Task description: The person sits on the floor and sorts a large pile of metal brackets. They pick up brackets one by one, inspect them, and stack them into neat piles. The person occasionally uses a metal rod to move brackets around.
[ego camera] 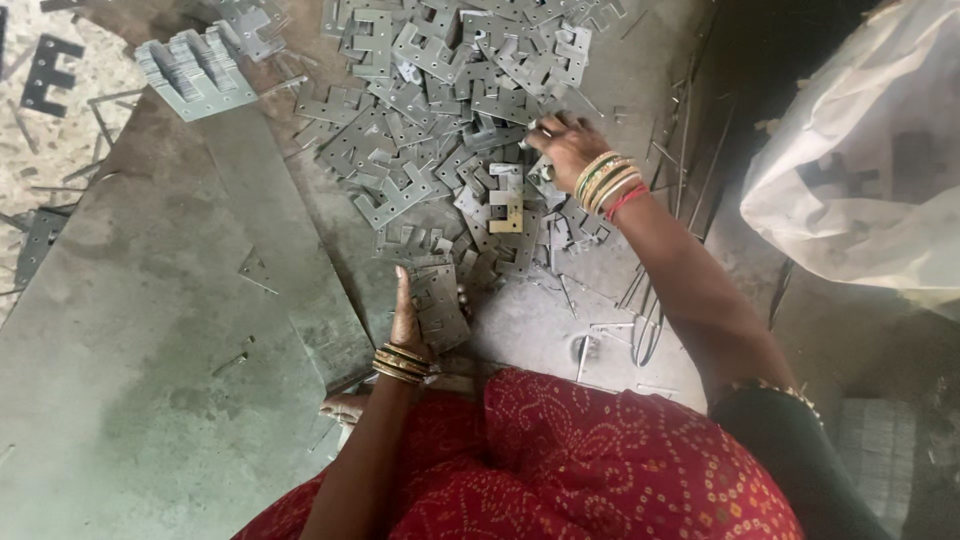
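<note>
A wide heap of flat grey E-shaped metal plates (440,110) covers the floor in front of me. My left hand (408,322) grips a neat stack of these plates (440,300) held on edge, just below the heap. My right hand (563,146) reaches into the heap's right side, fingers closed over loose plates there; what it holds is hidden under the fingers. One yellowish plate (508,200) lies just left of my right wrist. Both wrists wear gold and green bangles.
A second tidy stack of plates (195,72) sits at the upper left. A smooth grey slab (150,330) fills the left. Thin metal strips (650,300) lie scattered at the right. A white plastic sack (860,160) stands at the far right. My red patterned skirt (560,460) fills the bottom.
</note>
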`<action>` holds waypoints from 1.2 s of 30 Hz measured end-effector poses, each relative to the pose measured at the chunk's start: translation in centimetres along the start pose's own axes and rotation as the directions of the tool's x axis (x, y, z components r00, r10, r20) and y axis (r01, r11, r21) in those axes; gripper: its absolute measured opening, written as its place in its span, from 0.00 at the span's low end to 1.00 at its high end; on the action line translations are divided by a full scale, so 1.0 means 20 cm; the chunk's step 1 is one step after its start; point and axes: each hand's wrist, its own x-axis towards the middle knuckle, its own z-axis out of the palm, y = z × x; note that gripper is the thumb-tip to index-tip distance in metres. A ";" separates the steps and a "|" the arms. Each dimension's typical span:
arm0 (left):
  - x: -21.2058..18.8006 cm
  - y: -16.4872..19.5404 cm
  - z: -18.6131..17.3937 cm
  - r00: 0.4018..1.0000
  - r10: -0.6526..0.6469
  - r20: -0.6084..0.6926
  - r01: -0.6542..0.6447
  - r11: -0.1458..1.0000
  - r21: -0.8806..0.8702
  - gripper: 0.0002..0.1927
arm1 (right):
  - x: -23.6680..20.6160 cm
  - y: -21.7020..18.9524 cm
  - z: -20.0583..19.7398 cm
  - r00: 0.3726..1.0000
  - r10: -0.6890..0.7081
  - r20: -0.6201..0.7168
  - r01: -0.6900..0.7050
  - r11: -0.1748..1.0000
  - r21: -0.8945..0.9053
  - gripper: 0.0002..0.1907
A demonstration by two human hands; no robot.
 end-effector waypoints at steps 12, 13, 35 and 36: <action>0.01 -0.09 -0.04 0.999 0.006 -0.038 -0.006 1.000 0.022 0.42 | -0.02 -0.26 -0.07 0.993 0.043 0.107 -0.084 0.904 0.419 0.30; 0.02 -0.10 -0.03 0.999 -0.007 -0.033 0.007 1.000 0.014 0.42 | -0.04 -0.26 -0.11 0.992 0.034 0.119 -0.089 0.868 0.488 0.29; 0.09 -0.22 0.00 0.986 -0.105 0.130 0.093 0.991 0.092 0.35 | -0.28 -0.23 -0.01 0.975 0.183 -0.126 -0.193 0.978 -0.078 0.23; 0.09 -0.21 0.00 0.988 -0.100 0.116 0.091 0.993 0.080 0.34 | -0.28 -0.24 -0.02 0.970 0.193 -0.151 -0.208 0.974 -0.092 0.24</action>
